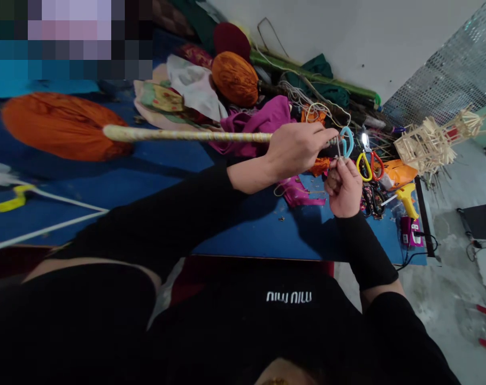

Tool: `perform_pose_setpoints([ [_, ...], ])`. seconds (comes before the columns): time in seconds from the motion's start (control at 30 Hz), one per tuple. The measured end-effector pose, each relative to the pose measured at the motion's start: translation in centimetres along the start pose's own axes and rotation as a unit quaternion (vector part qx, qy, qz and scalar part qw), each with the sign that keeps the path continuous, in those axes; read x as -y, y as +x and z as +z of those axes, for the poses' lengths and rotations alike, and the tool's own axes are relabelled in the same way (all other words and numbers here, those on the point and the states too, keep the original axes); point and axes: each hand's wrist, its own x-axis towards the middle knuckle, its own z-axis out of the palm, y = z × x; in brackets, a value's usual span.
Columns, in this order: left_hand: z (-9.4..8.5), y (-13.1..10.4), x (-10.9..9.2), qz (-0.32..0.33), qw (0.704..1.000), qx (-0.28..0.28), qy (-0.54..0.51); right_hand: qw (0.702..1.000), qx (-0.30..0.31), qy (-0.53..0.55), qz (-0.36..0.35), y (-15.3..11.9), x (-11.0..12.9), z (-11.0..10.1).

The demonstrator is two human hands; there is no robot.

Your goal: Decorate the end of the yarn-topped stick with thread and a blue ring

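Note:
A long stick (186, 135) wrapped in pale yellowish material lies level above the table. At its left end is a gathered orange cloth bulb (62, 125). My left hand (293, 148) is closed around the stick near its right end. Close beside it, my right hand (346, 184) pinches a thin greyish strand (339, 147) at the stick's tip; whether it is cord or wire I cannot tell. A light blue loop (348, 141) shows just behind the fingertips. Scissors (365, 155) with yellow and red handles lie right of my right hand.
Magenta cloth (262, 120), another orange bulb (235, 79) and tangled cord (302, 96) crowd the back of the blue table (243, 230). A yellow glue gun (407, 200), a pink power strip (411, 231) and a bundled-stick model (427, 147) are at the right end. White strips (66, 198) lie left.

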Motion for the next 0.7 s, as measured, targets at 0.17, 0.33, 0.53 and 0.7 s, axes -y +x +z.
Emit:
perform_pose_setpoints([
  [0.17, 0.5, -0.2, -0.2, 0.002, 1.000, 0.003, -0.009, 0.997, -0.048, -0.014, -0.062, -0.3, 0.8, -0.1],
  [0.33, 0.3, -0.2, -0.3, -0.018, 0.999, 0.010, -0.048, 0.994, -0.080, -0.023, -0.076, -0.4, 0.6, 0.2],
  [0.53, -1.4, 0.1, 0.0, -0.070, 0.993, 0.047, -0.082, 0.999, -0.041, -0.010, -0.019, -0.6, -0.2, 0.2],
  [0.7, -2.1, 0.1, 0.5, -0.067, 0.989, 0.059, -0.115, 0.998, 0.020, 0.024, 0.050, 0.8, -0.8, -0.9],
])
